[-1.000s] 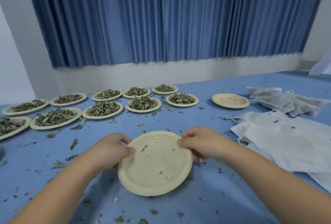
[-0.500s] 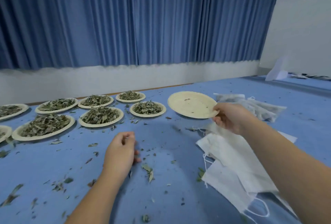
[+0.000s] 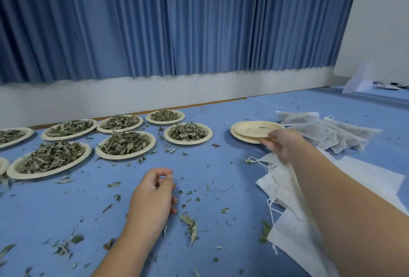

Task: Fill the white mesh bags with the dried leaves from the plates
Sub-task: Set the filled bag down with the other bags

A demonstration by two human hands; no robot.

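My right hand (image 3: 284, 143) holds the near rim of an empty beige plate (image 3: 252, 128), which lies on top of a second empty plate at the right of the blue table (image 3: 221, 166). My left hand (image 3: 155, 194) rests on the table in front of me, fingers loosely curled and holding nothing. Several plates heaped with dried leaves stand at the left, the nearest ones being the plate (image 3: 188, 133), the plate (image 3: 126, 145) and the plate (image 3: 51, 158). Flat white mesh bags (image 3: 281, 186) lie under my right forearm.
Filled, crumpled mesh bags (image 3: 332, 135) lie behind the empty plates at the right. Loose leaf bits (image 3: 190, 224) are scattered over the table. A blue curtain and a white wall close off the far edge.
Both hands held the empty plate in front of me a second ago. My right hand carried it away to the right and set it on the other empty plate. My left hand stayed low on the table.
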